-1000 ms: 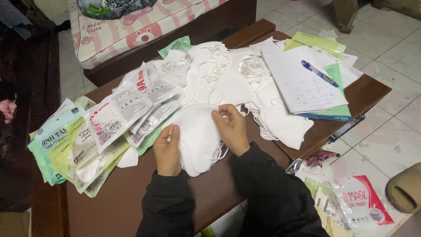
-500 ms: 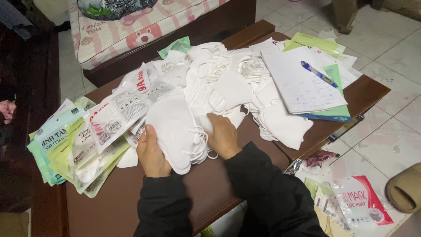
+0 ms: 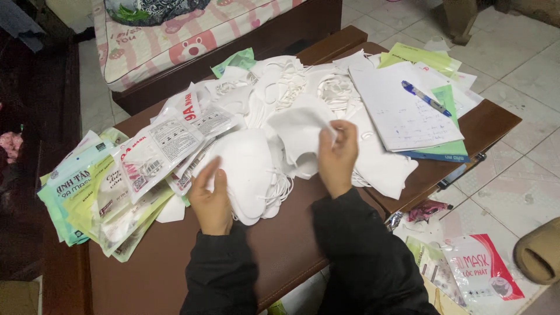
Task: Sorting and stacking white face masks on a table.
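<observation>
Right hand (image 3: 337, 156) pinching white mask (image 3: 297, 129)

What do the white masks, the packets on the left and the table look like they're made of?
White masks: soft matte fabric, probably non-woven; the one the right hand lifts bends limply. Packets: thin glossy plastic film that catches the light. Table: dark brown wood, seemingly smooth and varnished, with a faint sheen.

One view only, from the person's head, tilted steeply down and forward onto the brown tabletop (image 3: 146, 274). It sits close, the black sleeves filling the bottom edge. The tabletop runs diagonally across the frame; past its far edge a bed (image 3: 175, 41), off its right side tiled floor (image 3: 519, 64).
</observation>
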